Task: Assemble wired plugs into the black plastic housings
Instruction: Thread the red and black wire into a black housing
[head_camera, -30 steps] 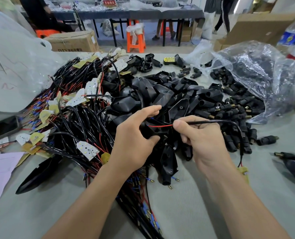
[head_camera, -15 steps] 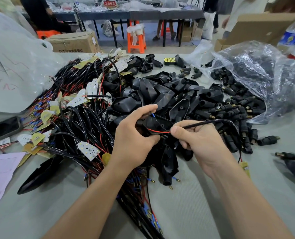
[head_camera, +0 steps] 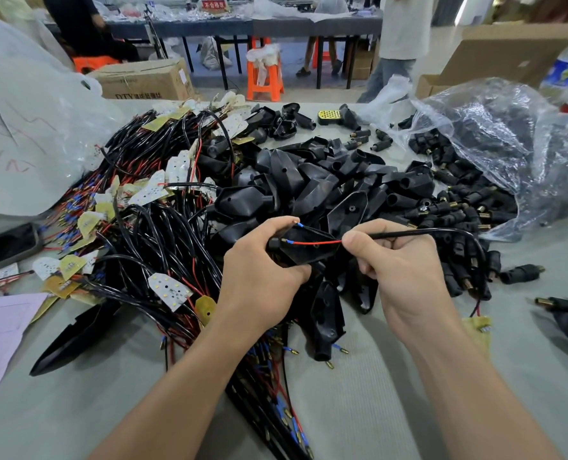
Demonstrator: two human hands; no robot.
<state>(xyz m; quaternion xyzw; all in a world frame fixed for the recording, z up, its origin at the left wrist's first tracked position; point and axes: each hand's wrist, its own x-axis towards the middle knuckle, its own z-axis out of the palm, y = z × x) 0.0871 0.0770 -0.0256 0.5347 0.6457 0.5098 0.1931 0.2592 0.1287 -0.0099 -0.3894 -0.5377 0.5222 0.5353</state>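
- Left hand (head_camera: 262, 280) grips the black housing (head_camera: 304, 245); keep it steady
- Right hand (head_camera: 405, 270) pinches the cable (head_camera: 408, 233); feed the red wire (head_camera: 316, 242) straight, avoiding kinks

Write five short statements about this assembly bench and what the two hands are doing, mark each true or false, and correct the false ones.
1. The left hand grips a black housing. True.
2. The right hand pinches a black cable between its fingers. True.
3. The thin wire running from the cable into the housing is yellow. False: it is red.
4. The clear plastic bag of plugs lies on the left side of the table. False: it lies on the right side.
5. An orange stool stands on the floor beyond the table. True.
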